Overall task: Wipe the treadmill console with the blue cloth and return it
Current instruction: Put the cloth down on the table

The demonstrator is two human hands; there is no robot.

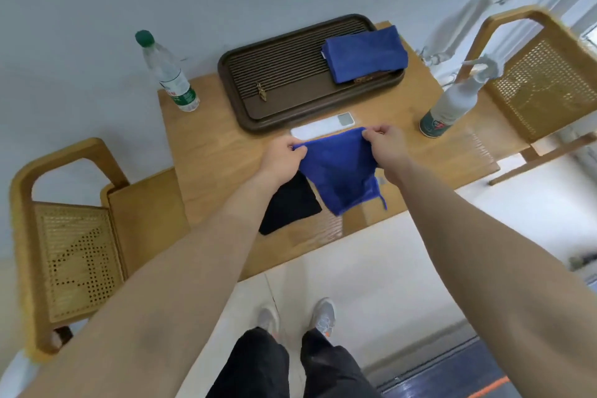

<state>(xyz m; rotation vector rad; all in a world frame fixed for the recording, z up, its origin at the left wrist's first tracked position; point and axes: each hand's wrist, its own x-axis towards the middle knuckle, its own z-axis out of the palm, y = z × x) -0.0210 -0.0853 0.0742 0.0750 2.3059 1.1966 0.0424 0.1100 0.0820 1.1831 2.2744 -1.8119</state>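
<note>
blue cloth [339,171] — hangs between hands | left fingers [295,147], right fingers [371,134] — pinching top corners

A: What lies on the table [206,139]?

B: A tray [252,113] at the rear, a folded cloth [365,53] in its right end; a bottle [168,74] to its left, a spray bottle [452,107] to its right.

A: And in front?

B: A remote [318,128] just before the tray; nearer, a held cloth [339,171], a dark cloth [290,203] on its left. One chair [64,236] stands left, another chair [542,74] right.
</note>
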